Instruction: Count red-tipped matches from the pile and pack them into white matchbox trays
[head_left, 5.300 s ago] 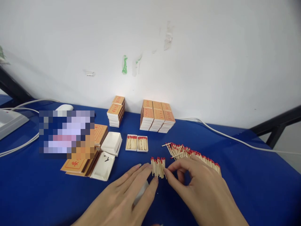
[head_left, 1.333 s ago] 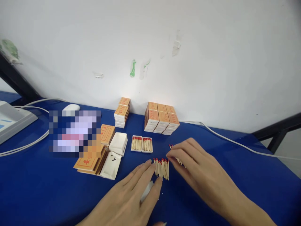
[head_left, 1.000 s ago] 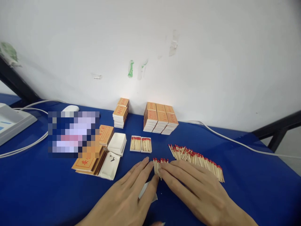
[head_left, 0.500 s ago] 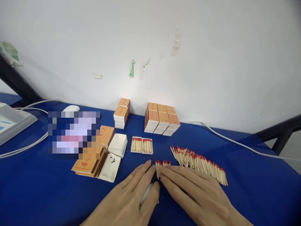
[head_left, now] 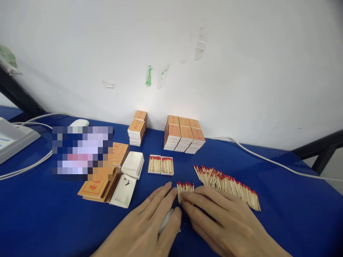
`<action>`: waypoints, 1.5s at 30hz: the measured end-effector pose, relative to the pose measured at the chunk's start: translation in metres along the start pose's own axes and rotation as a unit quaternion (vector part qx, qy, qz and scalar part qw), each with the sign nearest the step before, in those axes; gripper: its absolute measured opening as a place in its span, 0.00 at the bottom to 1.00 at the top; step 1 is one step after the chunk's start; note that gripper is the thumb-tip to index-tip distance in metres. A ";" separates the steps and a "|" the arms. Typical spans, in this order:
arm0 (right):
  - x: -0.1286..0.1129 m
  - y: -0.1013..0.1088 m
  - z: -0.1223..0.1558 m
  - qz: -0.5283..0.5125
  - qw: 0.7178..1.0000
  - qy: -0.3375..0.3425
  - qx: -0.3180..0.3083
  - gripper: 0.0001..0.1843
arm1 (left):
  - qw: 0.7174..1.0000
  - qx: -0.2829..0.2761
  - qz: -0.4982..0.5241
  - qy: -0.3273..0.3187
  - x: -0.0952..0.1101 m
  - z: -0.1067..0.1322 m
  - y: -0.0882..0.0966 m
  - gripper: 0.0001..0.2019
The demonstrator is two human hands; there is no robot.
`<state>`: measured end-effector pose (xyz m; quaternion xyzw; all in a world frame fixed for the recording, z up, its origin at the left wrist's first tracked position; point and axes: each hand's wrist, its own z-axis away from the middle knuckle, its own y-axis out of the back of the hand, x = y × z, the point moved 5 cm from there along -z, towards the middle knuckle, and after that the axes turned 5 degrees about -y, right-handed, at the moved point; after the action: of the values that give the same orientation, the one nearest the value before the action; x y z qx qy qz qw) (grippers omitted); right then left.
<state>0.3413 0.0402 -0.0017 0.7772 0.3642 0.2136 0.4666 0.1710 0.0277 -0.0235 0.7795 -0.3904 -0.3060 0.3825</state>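
Note:
A small bunch of red-tipped matches (head_left: 185, 187) lies on the blue table (head_left: 281, 200) between my hands. My right hand (head_left: 222, 221) lies over the bunch with its fingers stretched and slightly arched, covering the lower ends. My left hand (head_left: 150, 225) rests flat beside the bunch on its left, fingers extended, and partly covers a small white tray (head_left: 166, 220). To the right stretches a long row of loose matches (head_left: 227, 184). Two filled white match trays (head_left: 161, 165) sit just beyond the bunch.
Two stacks of orange matchboxes (head_left: 183, 134) (head_left: 137, 127) stand by the white wall. Empty white trays (head_left: 132, 164) and flat orange sleeves (head_left: 95, 187) lie at the left. White cables (head_left: 268, 160), a mouse (head_left: 77, 123) and a grey device (head_left: 10, 137) border the table.
My right hand left the loose row and came down over the small bunch, where it now arches a little. My left hand stayed beside the bunch.

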 end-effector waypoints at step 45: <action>0.032 -0.002 0.009 0.141 0.934 -0.325 0.046 0.14 | 1.000 -0.020 0.012 -0.005 -0.001 -0.005 0.007 0.22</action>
<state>0.3666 0.0603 -0.0081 0.8679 0.0888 -0.0045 0.4887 0.1714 0.0278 -0.0148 0.7653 -0.3955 -0.3126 0.4003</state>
